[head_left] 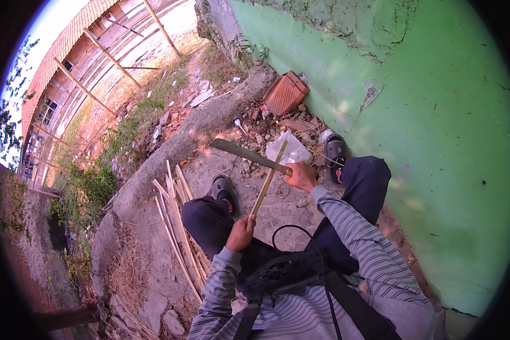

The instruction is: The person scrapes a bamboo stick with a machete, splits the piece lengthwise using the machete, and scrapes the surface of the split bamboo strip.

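My left hand (241,233) is closed around the lower end of a thin bamboo strip (266,184), which slants up and away to the right. In my right hand (302,176) is a machete (243,153), its broad blade pointing left and lying across the strip near the strip's upper part. The fingers wrap round the handle, so most of it is hidden. Whether the blade's edge bites into the strip, I cannot tell. Beside my left knee lies a bundle of long split bamboo strips (178,226) on the ground.
A green wall (436,141) rises close on my right. Beyond my feet lie an orange roof tile (287,93), a clear plastic bag (289,148) and rubble. A low concrete ledge (170,150) curves along the left, with plants behind it. A black cable (292,226) loops over my lap.
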`<state>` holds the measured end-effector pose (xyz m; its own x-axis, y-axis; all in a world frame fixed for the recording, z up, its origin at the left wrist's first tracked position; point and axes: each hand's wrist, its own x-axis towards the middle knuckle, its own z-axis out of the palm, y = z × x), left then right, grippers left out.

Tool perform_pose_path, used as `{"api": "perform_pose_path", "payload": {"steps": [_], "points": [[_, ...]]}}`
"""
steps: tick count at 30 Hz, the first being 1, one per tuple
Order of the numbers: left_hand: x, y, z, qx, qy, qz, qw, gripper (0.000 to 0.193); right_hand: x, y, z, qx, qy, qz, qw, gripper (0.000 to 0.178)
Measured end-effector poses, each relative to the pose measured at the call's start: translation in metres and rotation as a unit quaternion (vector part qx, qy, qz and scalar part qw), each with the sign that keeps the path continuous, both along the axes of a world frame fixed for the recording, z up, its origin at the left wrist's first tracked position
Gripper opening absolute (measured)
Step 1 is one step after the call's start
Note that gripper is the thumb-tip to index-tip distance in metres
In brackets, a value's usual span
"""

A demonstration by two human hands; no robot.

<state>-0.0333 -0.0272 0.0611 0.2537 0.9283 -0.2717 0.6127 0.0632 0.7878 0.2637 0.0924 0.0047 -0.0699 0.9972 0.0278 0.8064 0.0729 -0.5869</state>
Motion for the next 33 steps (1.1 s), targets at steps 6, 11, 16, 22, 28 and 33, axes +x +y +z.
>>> {"api": "perform_pose_path", "payload": {"steps": [6,11,16,22,28,33], "points": [[0.001,-0.002,0.013,-0.002,0.012,-0.014,1.000,0.044,0.009,0.002,-0.003,0.017,0.023,-0.055,0.998,0.016],[0.000,-0.003,0.017,-0.011,0.023,-0.007,1.000,0.042,-0.003,-0.002,0.010,0.020,0.010,0.002,1.000,0.014],[-0.007,-0.019,0.023,0.042,0.010,-0.020,0.999,0.041,0.014,0.003,0.011,0.048,0.018,-0.045,0.998,0.016],[-0.008,-0.016,0.024,0.009,0.023,-0.021,0.999,0.040,-0.001,-0.003,0.010,0.012,-0.002,-0.001,1.000,0.017],[-0.018,-0.024,0.019,0.013,0.007,-0.019,1.000,0.045,0.008,0.003,0.005,0.038,0.013,-0.060,0.997,0.016],[-0.016,-0.022,0.030,0.009,0.027,-0.026,0.999,0.038,0.003,0.001,0.001,0.015,-0.006,-0.003,1.000,0.016]]}}
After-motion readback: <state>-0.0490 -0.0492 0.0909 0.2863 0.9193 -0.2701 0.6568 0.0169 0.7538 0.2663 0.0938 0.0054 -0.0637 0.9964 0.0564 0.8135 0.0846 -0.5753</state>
